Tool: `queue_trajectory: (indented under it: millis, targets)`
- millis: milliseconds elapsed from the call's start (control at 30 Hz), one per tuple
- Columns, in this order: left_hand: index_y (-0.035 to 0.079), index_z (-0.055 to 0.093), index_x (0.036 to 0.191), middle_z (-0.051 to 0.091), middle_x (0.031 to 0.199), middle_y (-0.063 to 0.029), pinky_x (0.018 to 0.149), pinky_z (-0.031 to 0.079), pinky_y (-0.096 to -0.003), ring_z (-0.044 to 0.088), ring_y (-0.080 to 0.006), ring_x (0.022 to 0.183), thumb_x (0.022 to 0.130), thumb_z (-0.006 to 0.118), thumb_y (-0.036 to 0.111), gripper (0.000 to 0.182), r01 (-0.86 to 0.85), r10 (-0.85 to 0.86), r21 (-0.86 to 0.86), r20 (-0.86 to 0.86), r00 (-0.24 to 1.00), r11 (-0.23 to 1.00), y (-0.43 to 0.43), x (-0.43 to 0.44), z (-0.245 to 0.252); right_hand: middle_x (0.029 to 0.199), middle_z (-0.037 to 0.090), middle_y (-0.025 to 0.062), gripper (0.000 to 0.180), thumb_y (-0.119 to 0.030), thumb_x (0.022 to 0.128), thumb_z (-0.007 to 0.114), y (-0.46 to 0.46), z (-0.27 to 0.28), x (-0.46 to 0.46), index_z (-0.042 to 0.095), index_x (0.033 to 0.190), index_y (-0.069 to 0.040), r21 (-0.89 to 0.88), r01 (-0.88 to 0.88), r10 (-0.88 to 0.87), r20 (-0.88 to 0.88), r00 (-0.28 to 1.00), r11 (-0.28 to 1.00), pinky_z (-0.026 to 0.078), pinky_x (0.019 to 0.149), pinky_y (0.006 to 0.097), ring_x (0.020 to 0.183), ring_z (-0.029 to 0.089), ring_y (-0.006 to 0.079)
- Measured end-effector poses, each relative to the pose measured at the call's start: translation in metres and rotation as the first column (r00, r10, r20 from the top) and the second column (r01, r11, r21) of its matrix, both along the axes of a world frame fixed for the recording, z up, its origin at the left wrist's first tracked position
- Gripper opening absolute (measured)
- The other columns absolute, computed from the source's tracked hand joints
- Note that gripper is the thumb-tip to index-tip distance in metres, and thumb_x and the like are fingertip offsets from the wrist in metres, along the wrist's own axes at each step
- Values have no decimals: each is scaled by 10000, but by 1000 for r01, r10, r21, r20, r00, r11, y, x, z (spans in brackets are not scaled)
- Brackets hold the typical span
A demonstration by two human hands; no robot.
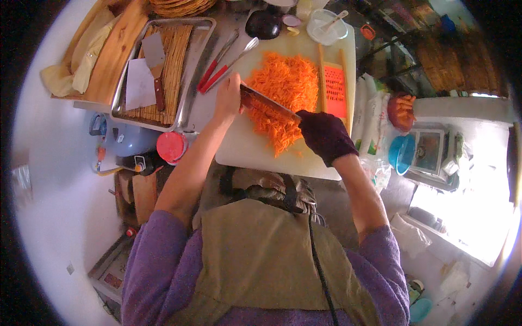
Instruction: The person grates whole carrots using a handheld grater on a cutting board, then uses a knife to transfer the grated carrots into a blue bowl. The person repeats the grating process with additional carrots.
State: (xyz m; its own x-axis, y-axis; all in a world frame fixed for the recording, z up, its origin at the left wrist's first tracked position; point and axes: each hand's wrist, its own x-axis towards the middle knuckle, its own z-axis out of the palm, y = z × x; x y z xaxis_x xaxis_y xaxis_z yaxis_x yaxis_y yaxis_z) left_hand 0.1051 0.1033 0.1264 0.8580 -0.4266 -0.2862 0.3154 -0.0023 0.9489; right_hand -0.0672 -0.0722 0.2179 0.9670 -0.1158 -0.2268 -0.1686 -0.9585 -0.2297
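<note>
A mound of shredded carrot (287,81) lies on a white cutting board (240,150). Over its near side, a broad-bladed kitchen knife (271,102) slants across the shreds. My right hand (328,134), in a dark knitted glove, grips the knife's handle end. My bare left hand (229,98) is closed about the blade's far end, its fingers partly hidden behind the metal. To the right of the mound, a wood-framed grater (335,87) with an orange-red plate rests on the board.
Red-handled tongs (214,77) lie left of the board. A metal tray (183,104) holds thin sticks, a scraper (154,53) and a white card (140,83). Behind the carrot are a dark bowl (263,25), a cut onion (291,20) and a clear bowl (326,32) with a spoon.
</note>
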Motion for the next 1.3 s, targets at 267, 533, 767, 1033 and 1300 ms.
queue_trajectory:
  millis: [267, 533, 767, 1033, 1300]
  targets:
    - [23, 473, 695, 480, 599, -48, 469, 363, -303, 448, -140, 516, 926, 413, 317, 379, -76, 71, 59, 89, 994, 995, -16, -2, -28, 868, 655, 159, 260, -228, 914, 483, -8, -42, -6, 630, 1108, -136, 32, 38, -36, -55, 998, 999, 513, 687, 460, 795, 633, 360]
    - [-18, 483, 740, 474, 647, -100, 611, 390, -317, 458, -165, 643, 901, 434, 317, 375, -57, 42, 99, 148, 988, 993, -11, -2, -18, 891, 658, 145, 255, -262, 928, 477, 2, -36, -15, 619, 1106, -147, 56, 79, -80, 25, 996, 995, 514, 699, 477, 811, 627, 378]
    - [-70, 506, 746, 508, 681, -170, 666, 402, -399, 496, -237, 690, 910, 373, 377, 494, -42, 8, 185, 181, 984, 982, -25, 38, -29, 843, 655, 182, 287, -242, 904, 487, -3, 3, 17, 619, 1132, -127, -6, 36, -36, 16, 999, 999, 510, 710, 470, 800, 634, 369]
    - [-43, 461, 730, 496, 699, -160, 649, 391, -384, 469, -221, 676, 907, 383, 335, 424, -75, -4, 186, 392, 920, 980, -27, 20, -42, 864, 661, 181, 277, -240, 905, 507, -4, -49, 2, 640, 1114, -119, 73, 156, -157, 1, 988, 985, 520, 727, 441, 821, 639, 361]
    - [-49, 497, 780, 569, 752, -202, 680, 408, -405, 550, -272, 745, 898, 383, 372, 452, 17, -46, 182, 157, 986, 983, -26, 35, -15, 829, 648, 197, 285, -252, 902, 507, 4, -17, 8, 614, 1115, -96, 10, 136, -135, -29, 990, 991, 515, 709, 457, 798, 631, 372]
